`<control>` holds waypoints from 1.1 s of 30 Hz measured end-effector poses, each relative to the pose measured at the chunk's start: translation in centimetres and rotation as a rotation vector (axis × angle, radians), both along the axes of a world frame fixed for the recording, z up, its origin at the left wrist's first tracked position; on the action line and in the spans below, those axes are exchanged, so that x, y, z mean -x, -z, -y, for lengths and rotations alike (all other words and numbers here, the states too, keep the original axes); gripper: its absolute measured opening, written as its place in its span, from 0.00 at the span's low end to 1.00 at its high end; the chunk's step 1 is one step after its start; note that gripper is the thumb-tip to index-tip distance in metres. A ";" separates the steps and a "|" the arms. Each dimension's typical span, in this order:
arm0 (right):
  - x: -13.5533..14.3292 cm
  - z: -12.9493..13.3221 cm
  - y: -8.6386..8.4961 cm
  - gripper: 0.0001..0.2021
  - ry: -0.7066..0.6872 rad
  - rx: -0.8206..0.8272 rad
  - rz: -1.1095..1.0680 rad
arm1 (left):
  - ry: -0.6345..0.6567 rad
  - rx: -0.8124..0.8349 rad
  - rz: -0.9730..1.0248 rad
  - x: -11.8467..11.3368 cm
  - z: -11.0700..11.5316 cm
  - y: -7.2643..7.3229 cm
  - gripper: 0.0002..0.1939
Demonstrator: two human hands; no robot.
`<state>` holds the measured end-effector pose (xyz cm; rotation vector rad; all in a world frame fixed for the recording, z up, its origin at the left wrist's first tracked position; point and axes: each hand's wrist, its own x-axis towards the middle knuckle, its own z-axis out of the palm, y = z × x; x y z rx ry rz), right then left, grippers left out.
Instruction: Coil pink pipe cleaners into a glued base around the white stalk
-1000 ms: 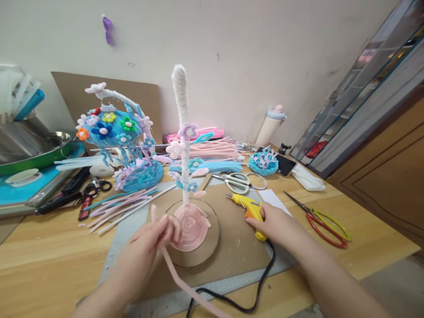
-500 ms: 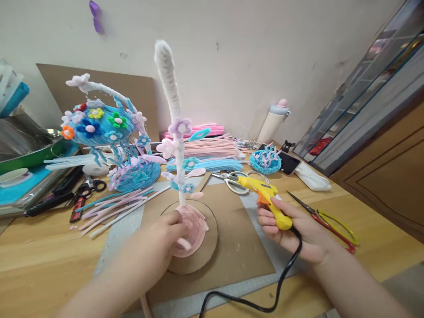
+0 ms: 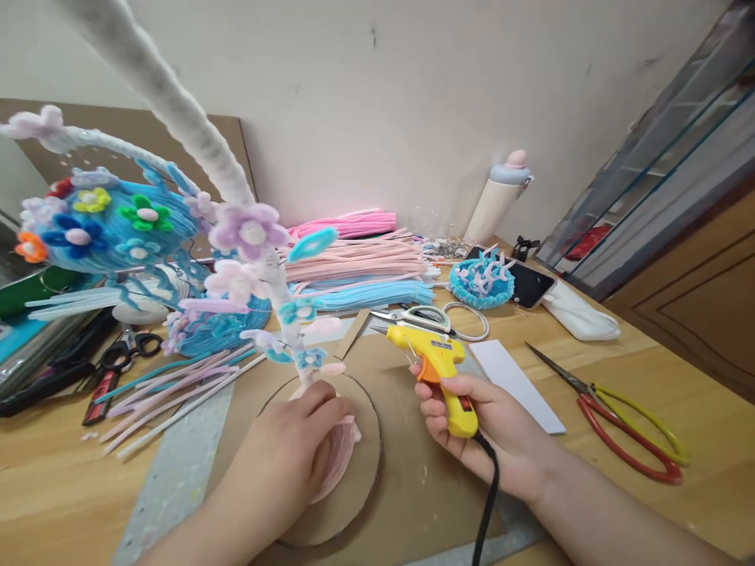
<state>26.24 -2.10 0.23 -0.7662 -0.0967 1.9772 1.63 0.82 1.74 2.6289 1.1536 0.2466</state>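
My right hand (image 3: 484, 428) is wrapped round the handle of a yellow glue gun (image 3: 440, 358), its nozzle pointing left. Fingers closed, my left hand (image 3: 289, 456) rests on the coiled pink base (image 3: 342, 456) at the foot of a white fuzzy stem; what those fingers pinch, if anything, is hidden. The stem (image 3: 206, 149) leans to the upper left and bears a lilac flower (image 3: 251, 230), a pale pink flower (image 3: 236, 281) and small blue flowers. Under the pink coil lies a round cardboard disc (image 3: 369, 440), on a larger cardboard sheet (image 3: 413, 472).
Red-and-yellow scissors (image 3: 631, 432) lie at the right beside a white strip (image 3: 522, 385). Behind are white-handled scissors (image 3: 425, 317), pipe cleaner bundles (image 3: 354, 263), a blue basket (image 3: 482, 281), a phone (image 3: 534, 284) and a bottle (image 3: 499, 196). A flowered blue piece (image 3: 147, 220) stands left.
The glue gun has moved left, nearer the stem. The stem now leans and looms larger at upper left. My left hand has shifted over the pink coil's upper part. A white strip is now visible.
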 end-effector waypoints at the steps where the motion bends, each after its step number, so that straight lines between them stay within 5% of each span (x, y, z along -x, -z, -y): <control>1: 0.0 0.2 0.0 0.11 0.014 0.003 0.000 | -0.003 -0.003 -0.001 -0.1 0.0 0.0 0.15; 16: 0.5 0.7 0.6 0.10 0.069 0.058 0.071 | 0.003 -0.230 -0.051 -0.3 0.1 0.9 0.13; 33: 0.9 1.3 0.2 0.07 -0.010 0.089 0.221 | 0.013 -0.091 -0.077 0.1 0.1 0.7 0.10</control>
